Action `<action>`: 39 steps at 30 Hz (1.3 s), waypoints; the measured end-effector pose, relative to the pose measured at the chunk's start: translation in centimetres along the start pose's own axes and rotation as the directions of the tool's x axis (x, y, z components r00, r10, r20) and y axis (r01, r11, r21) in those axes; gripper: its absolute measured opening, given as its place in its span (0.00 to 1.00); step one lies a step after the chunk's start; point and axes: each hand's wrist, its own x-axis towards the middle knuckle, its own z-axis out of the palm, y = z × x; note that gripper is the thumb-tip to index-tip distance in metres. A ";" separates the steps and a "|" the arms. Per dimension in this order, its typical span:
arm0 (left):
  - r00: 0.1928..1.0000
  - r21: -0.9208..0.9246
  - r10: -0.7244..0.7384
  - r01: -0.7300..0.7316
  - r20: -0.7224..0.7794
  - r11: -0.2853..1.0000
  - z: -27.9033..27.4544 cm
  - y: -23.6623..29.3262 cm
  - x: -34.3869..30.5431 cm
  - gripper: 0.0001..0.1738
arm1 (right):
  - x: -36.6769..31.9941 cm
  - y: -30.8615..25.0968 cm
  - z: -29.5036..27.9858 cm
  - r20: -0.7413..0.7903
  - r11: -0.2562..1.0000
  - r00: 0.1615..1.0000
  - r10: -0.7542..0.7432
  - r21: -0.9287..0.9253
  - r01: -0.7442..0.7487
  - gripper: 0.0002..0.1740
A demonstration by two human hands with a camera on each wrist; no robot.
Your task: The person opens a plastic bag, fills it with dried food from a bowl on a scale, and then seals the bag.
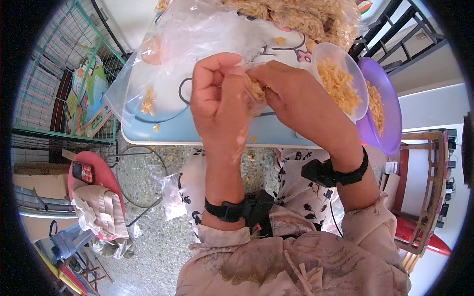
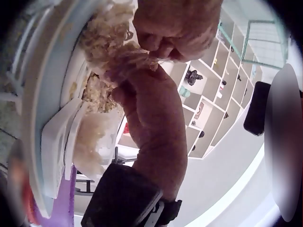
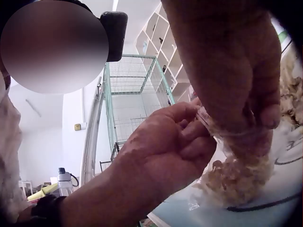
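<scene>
Between the two hands is a small clear plastic bag (image 1: 256,91) with yellowish shreds in it; in the right wrist view the filled bag (image 3: 236,182) hangs low over the table. My left hand (image 1: 219,98) pinches the bag's edge between thumb and fingers. On the bag's other side my right hand (image 1: 301,98) grips it near the top, and some of its fingers look to be at the mouth in the right wrist view. The left wrist view shows both hands meeting at the plastic, which partly hides the fingertips.
Clear plastic bags (image 1: 168,49) lie at the table's left. A large bag of shreds (image 1: 316,19) lies at the back. At the right are a white bowl (image 1: 340,81) of shreds and a purple basin (image 1: 392,116). A red stool (image 1: 106,172) stands lower left.
</scene>
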 end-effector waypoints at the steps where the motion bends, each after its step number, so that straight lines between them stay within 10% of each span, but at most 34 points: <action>1: 1.000 0.000 0.000 0.000 -0.001 1.000 -0.3 -0.1 0.1 0.09 | 0.0 0.0 0.0 -0.030 0.998 0.999 0.028 0.054 -0.027 0.16; 8: 0.999 -0.099 -0.034 0.030 -0.035 0.995 -0.8 -0.5 0.4 0.10 | -1.0 -1.0 -1.2 0.073 0.908 0.966 0.247 0.330 -0.257 0.26; 12: 0.999 -0.087 -0.042 0.041 -0.016 0.995 -1.0 -0.6 0.4 0.11 | -0.9 -0.7 -0.6 -0.018 0.938 0.992 0.121 0.328 -0.109 0.18; 15: 0.999 -0.012 -0.048 0.048 -0.017 0.999 -0.7 -0.1 0.3 0.10 | -0.5 -0.3 -0.2 -0.104 0.973 0.993 -0.050 0.221 0.072 0.14; 24: 0.993 0.021 0.071 -0.073 0.092 0.997 -0.3 -0.2 -0.2 0.09 | 0.6 -0.9 0.1 0.109 0.990 0.987 0.118 -0.096 -0.108 0.14; 39: 0.999 -0.017 -0.030 0.030 -0.013 0.999 -1.3 -0.3 0.3 0.10 | -0.4 -1.9 -1.3 0.125 0.920 0.965 0.229 0.295 -0.256 0.21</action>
